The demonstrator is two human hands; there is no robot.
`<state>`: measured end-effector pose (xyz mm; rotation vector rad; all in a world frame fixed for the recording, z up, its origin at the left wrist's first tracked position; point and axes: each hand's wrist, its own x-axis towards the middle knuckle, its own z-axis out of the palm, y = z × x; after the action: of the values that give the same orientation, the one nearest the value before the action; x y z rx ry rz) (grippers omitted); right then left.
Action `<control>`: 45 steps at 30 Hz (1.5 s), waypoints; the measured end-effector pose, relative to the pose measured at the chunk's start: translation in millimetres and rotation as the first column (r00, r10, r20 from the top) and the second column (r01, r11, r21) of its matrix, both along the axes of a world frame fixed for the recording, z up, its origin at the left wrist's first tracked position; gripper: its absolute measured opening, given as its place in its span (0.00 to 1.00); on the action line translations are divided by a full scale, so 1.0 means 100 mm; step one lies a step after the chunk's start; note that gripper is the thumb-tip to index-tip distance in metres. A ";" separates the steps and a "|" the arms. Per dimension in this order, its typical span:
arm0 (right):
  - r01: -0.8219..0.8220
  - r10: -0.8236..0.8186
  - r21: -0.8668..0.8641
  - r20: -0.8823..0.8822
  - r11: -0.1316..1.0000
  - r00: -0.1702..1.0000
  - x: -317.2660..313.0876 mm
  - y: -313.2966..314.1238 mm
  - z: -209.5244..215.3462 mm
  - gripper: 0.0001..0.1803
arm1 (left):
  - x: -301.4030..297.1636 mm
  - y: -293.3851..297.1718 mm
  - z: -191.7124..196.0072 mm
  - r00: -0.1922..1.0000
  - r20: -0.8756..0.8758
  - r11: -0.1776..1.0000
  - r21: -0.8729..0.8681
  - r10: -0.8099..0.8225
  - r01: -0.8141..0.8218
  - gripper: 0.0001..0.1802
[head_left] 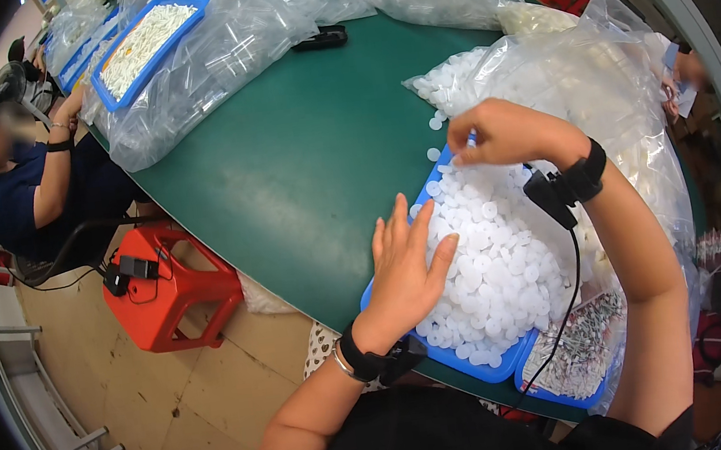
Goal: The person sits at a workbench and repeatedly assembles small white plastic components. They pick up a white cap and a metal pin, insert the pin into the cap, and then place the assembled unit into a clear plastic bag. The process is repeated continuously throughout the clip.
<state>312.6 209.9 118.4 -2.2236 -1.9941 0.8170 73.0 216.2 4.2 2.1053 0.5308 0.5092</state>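
A blue tray [475, 370] lies in front of me, heaped with small white translucent plastic discs [494, 267]. My left hand [407, 260] rests over the tray's left side, fingers stretched and spread, the thumb against the discs. At the tray's far end, my right hand [501, 131] is closed with its fingers curled together. A bit of blue and white shows between those fingers; whether it is the rim or a separate small piece I cannot make out. Several loose discs [436, 121] lie beyond the tray, next to a clear bag of discs [455, 76].
A smaller blue tray [580, 391] holds thin, mixed-colour pieces. Large clear bags [589, 48] fill the right and far edges of the green table [303, 187]. Another blue tray [122, 99] holds white sticks. A red stool [168, 291] and a seated person [31, 182] are at left.
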 end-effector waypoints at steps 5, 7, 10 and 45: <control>-0.017 -0.008 0.143 0.172 0.990 0.985 0.20 0.25 -0.67 0.27 | 0.05 -0.01 -0.02 0.989 0.035 0.987 0.070 -0.145 0.143 0.28; 0.014 -0.038 0.092 0.267 0.996 0.963 0.09 0.35 -0.81 0.26 | 0.01 -0.04 -0.03 0.984 0.051 0.982 0.084 -0.172 0.168 0.27; 0.003 -0.021 0.060 0.311 0.998 0.950 0.06 0.40 -0.87 0.17 | -0.03 -0.13 0.00 0.981 0.041 0.977 0.100 -0.192 0.187 0.27; 0.910 -0.021 0.331 -0.938 0.249 0.347 1.83 -0.43 0.43 0.09 | -0.50 -0.68 0.01 0.940 0.337 0.998 0.055 -0.045 0.028 0.18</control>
<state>495.2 166.5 161.7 -1.2423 -0.6216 0.3568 22.9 148.5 5.3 2.0112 0.2820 0.8512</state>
